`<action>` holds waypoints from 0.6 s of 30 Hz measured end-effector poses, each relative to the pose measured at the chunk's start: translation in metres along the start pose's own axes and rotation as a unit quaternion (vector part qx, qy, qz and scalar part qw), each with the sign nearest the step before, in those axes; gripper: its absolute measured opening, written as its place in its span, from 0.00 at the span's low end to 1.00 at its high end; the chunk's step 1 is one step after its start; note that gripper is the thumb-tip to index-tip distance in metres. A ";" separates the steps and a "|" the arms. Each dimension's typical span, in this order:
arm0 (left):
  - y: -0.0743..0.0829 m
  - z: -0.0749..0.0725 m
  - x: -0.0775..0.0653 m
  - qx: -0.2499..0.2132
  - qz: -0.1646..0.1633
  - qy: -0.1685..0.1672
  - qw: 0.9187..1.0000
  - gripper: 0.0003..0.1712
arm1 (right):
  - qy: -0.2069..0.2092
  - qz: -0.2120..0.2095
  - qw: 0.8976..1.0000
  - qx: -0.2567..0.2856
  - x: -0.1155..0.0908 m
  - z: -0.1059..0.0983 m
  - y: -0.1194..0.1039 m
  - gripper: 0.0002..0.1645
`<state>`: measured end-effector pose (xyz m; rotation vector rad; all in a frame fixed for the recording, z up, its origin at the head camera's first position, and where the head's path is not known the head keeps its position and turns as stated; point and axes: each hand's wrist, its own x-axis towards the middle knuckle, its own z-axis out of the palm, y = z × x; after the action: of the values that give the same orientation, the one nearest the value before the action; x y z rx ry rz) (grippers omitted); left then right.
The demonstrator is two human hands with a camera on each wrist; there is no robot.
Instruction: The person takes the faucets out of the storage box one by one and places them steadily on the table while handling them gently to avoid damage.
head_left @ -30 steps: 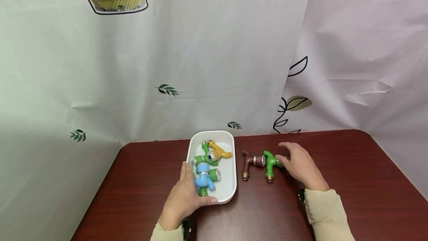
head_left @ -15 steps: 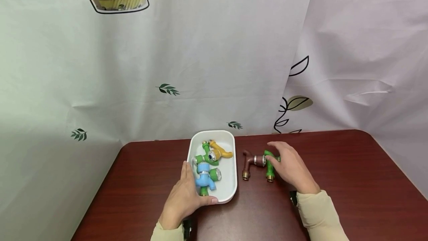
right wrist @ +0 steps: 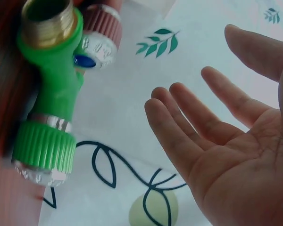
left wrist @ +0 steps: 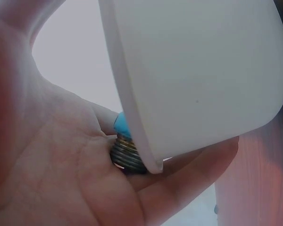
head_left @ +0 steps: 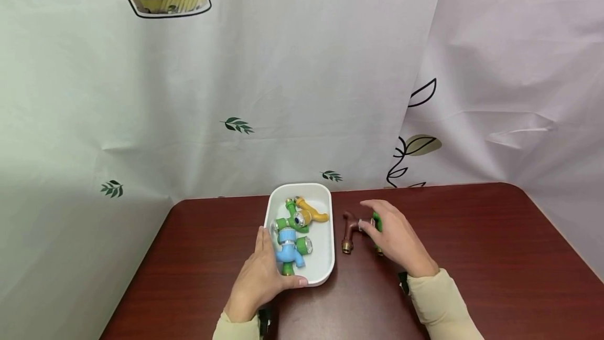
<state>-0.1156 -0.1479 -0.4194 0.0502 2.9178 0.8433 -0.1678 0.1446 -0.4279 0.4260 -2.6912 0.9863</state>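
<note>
My left hand (head_left: pixel 257 282) holds the near left corner of a white plastic tray (head_left: pixel 322 256), thumb along the near rim and fingers down the left side. Inside lie a blue tap (head_left: pixel 287 257), a yellow tap (head_left: pixel 313 214) and green taps (head_left: pixel 290 222). The blue tap's threaded end (left wrist: pixel 127 155) pokes over the rim toward my palm in the left wrist view. My right hand (head_left: pixel 398 237) hovers, fingers spread, above a green tap (right wrist: pixel 52 94) on the table, largely hiding it from the head view. Just left of it lies a brown tap (head_left: pixel 348 231), near my fingertips.
The dark red-brown table (head_left: pixel 203 261) carries the tray near its back edge. Behind the table hangs a pale curtain (head_left: pixel 302 77) printed with leaves and plants.
My right hand has moved left, from the green tap's right side to over it and toward the brown tap. My left hand, the tray and the taps stay in place.
</note>
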 end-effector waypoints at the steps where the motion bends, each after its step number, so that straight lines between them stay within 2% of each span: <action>1: 0.000 0.000 0.000 -0.001 0.000 0.000 1.000 0.82 | -0.001 -0.004 1.000 0.001 0.000 0.002 -0.002 0.26; 12: -0.001 0.000 0.002 0.002 0.006 -0.001 1.000 0.83 | -0.004 -0.047 0.999 0.020 0.002 0.014 -0.015 0.24; 18: -0.001 0.000 0.001 0.003 0.002 -0.003 1.000 0.83 | -0.015 -0.049 0.998 0.022 0.002 0.020 -0.023 0.25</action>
<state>-0.1166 -0.1487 -0.4203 0.0583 2.9158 0.8338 -0.1643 0.1143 -0.4287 0.5804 -2.6503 1.0216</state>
